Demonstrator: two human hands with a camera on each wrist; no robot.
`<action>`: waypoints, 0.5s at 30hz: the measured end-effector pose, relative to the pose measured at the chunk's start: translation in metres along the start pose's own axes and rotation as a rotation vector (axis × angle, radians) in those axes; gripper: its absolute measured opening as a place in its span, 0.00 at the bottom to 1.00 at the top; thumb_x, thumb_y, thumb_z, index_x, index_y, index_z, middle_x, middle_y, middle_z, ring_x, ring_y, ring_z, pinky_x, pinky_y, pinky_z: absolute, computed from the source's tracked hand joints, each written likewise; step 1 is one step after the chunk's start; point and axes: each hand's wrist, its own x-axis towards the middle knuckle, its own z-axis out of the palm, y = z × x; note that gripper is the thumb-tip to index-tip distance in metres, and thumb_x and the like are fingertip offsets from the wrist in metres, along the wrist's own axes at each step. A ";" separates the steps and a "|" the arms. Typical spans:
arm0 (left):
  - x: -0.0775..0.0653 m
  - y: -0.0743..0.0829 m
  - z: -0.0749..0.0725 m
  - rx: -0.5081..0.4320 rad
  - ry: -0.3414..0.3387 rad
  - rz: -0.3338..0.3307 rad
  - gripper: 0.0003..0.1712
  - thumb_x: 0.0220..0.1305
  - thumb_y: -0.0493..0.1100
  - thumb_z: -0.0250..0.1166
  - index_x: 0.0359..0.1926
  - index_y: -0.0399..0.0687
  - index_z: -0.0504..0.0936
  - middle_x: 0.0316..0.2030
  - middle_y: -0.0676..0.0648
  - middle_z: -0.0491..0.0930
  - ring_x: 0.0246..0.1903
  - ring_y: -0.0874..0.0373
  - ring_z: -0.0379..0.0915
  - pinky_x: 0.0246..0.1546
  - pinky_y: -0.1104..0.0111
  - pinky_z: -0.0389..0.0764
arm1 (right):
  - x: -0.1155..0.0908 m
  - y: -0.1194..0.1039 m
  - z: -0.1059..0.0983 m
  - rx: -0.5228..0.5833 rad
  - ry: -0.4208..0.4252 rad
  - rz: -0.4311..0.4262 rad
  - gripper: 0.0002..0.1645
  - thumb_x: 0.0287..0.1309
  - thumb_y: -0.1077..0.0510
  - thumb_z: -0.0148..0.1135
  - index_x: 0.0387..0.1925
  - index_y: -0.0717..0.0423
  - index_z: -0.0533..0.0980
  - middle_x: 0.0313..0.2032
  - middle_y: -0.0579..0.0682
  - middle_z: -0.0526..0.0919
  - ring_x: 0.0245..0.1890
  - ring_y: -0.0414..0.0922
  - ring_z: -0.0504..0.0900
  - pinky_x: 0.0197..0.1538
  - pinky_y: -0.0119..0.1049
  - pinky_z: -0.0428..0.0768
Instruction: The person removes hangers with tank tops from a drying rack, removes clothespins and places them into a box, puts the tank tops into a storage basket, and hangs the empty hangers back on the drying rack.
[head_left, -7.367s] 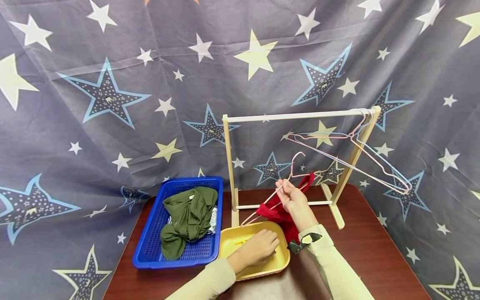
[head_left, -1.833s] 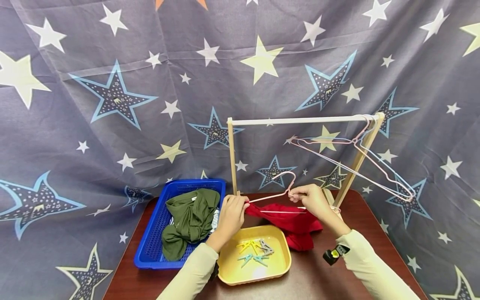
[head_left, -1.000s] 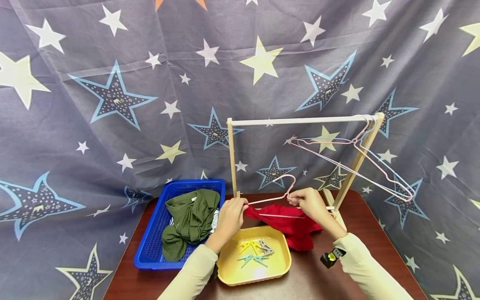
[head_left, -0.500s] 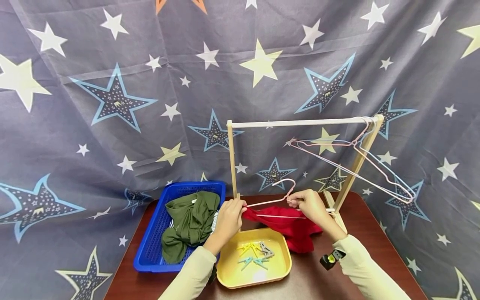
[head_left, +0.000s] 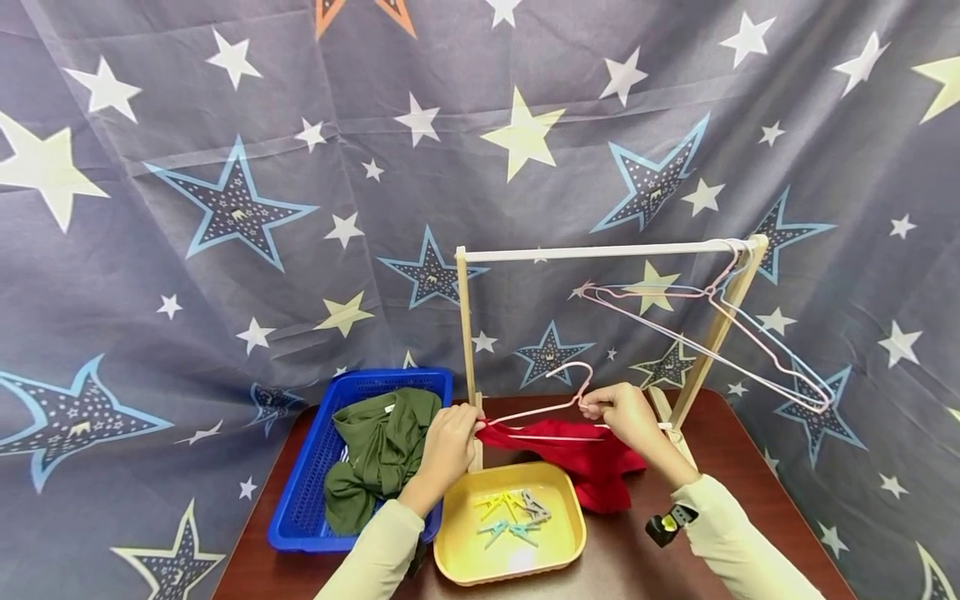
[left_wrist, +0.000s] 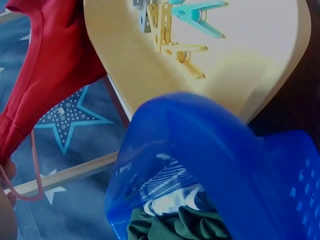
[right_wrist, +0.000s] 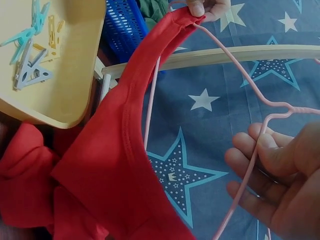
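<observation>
My left hand (head_left: 447,443) pinches one shoulder strap of a red tank top (head_left: 588,460) at the left end of a pink wire hanger (head_left: 542,411). In the right wrist view that strap lies over the hanger's arm. My right hand (right_wrist: 287,167) holds the hanger's other arm just below the neck, between thumb and fingers. The hook points up. The top's body droops behind and right of a yellow tray (head_left: 459,552). In the left wrist view only a bit of my left hand shows at the edge, beside the tank top (left_wrist: 52,65).
Several clothespins (head_left: 510,508) lie in the tray. Left of it, a blue basket (head_left: 300,479) holds a green garment (head_left: 386,450) and a striped cloth (left_wrist: 172,200). A wooden rack (head_left: 600,252) stands behind, with a pink and a blue hanger (head_left: 645,321) at its right end.
Seven seconds ago my left hand was in the tray; now it pinches the strap at the hanger's end. Over the last second it has shifted slightly left, drawing the strap outward.
</observation>
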 end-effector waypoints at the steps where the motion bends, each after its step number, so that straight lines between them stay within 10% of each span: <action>1: 0.000 -0.001 0.000 -0.003 0.007 0.000 0.04 0.62 0.36 0.68 0.35 0.43 0.79 0.29 0.49 0.78 0.29 0.53 0.75 0.37 0.62 0.76 | 0.000 0.000 -0.001 0.001 0.001 -0.001 0.10 0.57 0.75 0.63 0.31 0.65 0.87 0.28 0.57 0.90 0.28 0.45 0.87 0.30 0.23 0.78; 15: -0.004 -0.008 -0.008 -0.001 0.026 -0.040 0.05 0.63 0.38 0.68 0.36 0.42 0.79 0.30 0.48 0.80 0.31 0.52 0.78 0.39 0.60 0.78 | -0.001 0.005 0.000 0.074 0.013 0.017 0.09 0.56 0.77 0.63 0.30 0.68 0.86 0.29 0.60 0.89 0.28 0.42 0.87 0.33 0.28 0.84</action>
